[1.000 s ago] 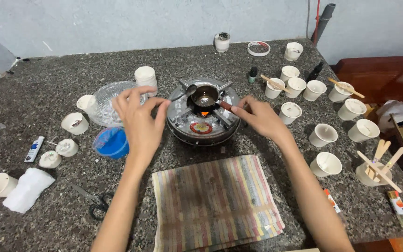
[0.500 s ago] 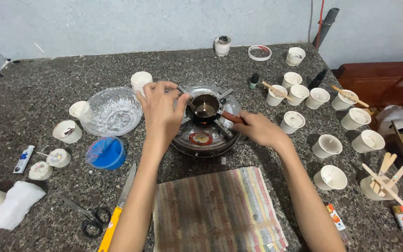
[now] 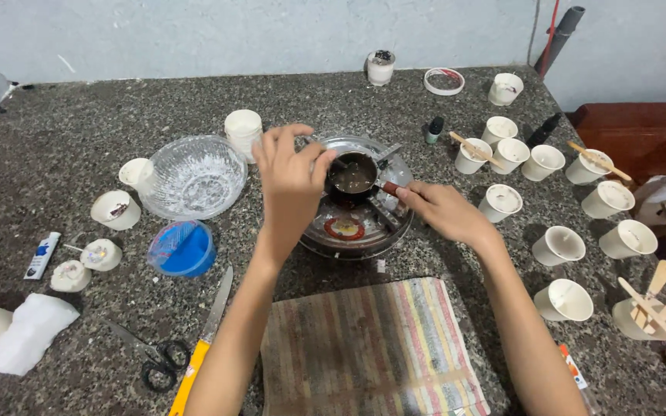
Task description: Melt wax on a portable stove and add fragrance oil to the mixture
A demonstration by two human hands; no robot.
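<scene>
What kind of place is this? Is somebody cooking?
Probably a home craft table, perhaps for making candles. A small pot of dark liquid sits on a little stove, with many white paper cups and wooden sticks around it on a speckled stone counter.

I see a speckled dark granite counter [image 3: 55, 131] running back to a pale, blue-grey plastered wall [image 3: 194, 35], scuffed in places. At the far right corner a dark pipe [image 3: 558, 31] leans against the wall. Beside the counter's right edge stands reddish-brown wooden furniture [image 3: 641, 135]. The light is soft and even.
</scene>
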